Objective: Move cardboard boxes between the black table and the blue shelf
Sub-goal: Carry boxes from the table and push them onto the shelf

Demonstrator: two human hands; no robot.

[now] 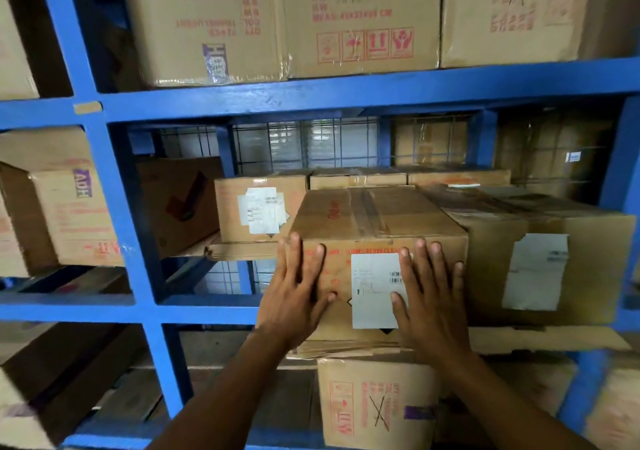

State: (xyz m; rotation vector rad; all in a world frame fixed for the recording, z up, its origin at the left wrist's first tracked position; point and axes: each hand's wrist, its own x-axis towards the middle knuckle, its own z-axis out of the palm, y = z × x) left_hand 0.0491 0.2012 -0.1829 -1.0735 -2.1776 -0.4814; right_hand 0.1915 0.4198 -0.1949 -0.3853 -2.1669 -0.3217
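A taped cardboard box [377, 217] with a white label on its front sits on the middle level of the blue shelf [277, 98]. My left hand [298, 293] lies flat against the left part of the box's front face, fingers spread. On the right part of that face, partly over the label, my right hand [431, 293] presses flat too. Neither hand wraps around an edge. The black table is out of view.
A larger box [540, 266] with a torn label stands touching the first box on its right. Smaller boxes [259, 207] sit behind on the left. Big printed boxes [287, 23] fill the level above, and another box [377, 404] sits below. A blue upright [117, 207] bounds the bay's left.
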